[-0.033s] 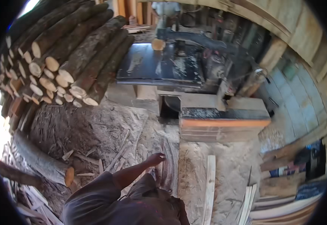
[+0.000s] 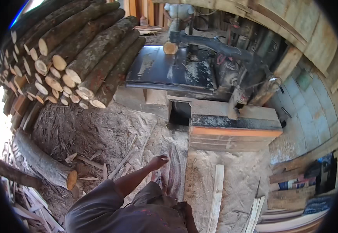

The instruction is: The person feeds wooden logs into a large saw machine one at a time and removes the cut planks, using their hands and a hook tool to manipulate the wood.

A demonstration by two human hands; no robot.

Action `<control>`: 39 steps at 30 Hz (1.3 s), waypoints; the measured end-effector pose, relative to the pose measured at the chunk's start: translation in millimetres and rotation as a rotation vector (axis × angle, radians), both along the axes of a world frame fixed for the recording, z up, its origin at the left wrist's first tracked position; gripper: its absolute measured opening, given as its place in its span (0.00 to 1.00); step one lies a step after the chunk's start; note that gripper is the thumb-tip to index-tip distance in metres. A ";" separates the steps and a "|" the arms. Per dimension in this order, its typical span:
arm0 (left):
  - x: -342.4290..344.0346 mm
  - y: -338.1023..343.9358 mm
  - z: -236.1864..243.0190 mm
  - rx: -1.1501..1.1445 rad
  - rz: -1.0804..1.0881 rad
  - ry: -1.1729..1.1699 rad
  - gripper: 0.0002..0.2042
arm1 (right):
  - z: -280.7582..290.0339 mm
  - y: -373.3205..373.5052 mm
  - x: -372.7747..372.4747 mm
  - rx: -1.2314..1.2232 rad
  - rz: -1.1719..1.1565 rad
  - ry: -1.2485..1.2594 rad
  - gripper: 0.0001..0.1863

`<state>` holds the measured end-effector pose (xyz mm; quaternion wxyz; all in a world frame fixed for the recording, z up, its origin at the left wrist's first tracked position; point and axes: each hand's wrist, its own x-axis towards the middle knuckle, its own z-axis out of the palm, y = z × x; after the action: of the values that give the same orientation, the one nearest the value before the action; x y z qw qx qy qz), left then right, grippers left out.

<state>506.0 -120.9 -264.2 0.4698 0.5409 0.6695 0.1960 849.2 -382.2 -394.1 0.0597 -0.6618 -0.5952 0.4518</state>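
Note:
My left hand [image 2: 159, 162] hangs in front of me over the dusty ground, its fingers curled in and nothing showing in them. Below it lies a brownish strip of ground or board [image 2: 175, 171] strewn with sawdust. My right forearm [image 2: 191, 221] drops along my side at the lower edge, and its hand is out of sight. Ahead stands a sawing machine with a black metal table [image 2: 153, 68]. A log [image 2: 170, 48] rests at the table's far side, its round cut end facing me, beneath a dark machine arm [image 2: 219, 46].
Stacked logs [image 2: 99, 50] rise at the left, above one thick log [image 2: 45, 159] on the ground. A timber base with an orange strip [image 2: 235, 131] stands ahead right. Long pale boards [image 2: 216, 194] lie at the right. A person in a light shirt [image 2: 180, 11] stands beyond the machine.
The view has shifted slightly, so the machine and log stack sit a little farther right. The person beyond the machine shows more. My left hand stays curled at nearly the same place.

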 end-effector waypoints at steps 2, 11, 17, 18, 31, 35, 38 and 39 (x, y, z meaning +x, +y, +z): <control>-66.4 -10.1 1.3 -0.001 0.393 -0.312 0.22 | 12.8 110.1 -20.8 -0.124 -0.203 0.177 0.18; -176.4 -209.3 -119.9 -0.351 0.938 -0.269 0.19 | 33.3 262.7 -35.4 -0.204 -0.351 0.144 0.17; -149.9 -223.3 -131.4 -0.744 0.404 0.084 0.17 | -27.2 291.9 -81.0 -0.119 0.530 -0.223 0.15; -155.1 -214.3 -138.3 -0.610 0.038 0.445 0.17 | -24.1 303.8 -93.3 -0.081 0.488 -0.173 0.16; -221.9 202.9 -40.4 -0.259 0.783 -0.538 0.21 | 5.7 570.8 -201.3 -0.041 0.145 -0.095 0.24; -220.5 270.5 -16.4 -0.307 0.695 -0.614 0.25 | -2.6 646.9 -218.8 -0.118 0.156 -0.048 0.21; -240.0 315.5 -11.9 -0.286 0.729 -0.691 0.28 | 58.8 713.5 -269.6 -0.306 -0.076 0.415 0.21; -246.9 341.0 5.3 -0.235 0.721 -0.629 0.29 | 80.0 740.2 -284.3 -0.296 -0.112 0.453 0.21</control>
<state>259.1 220.1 -258.9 0.6093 0.1327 0.6575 0.4229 564.9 358.0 -314.1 0.1188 -0.5774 -0.4566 0.6664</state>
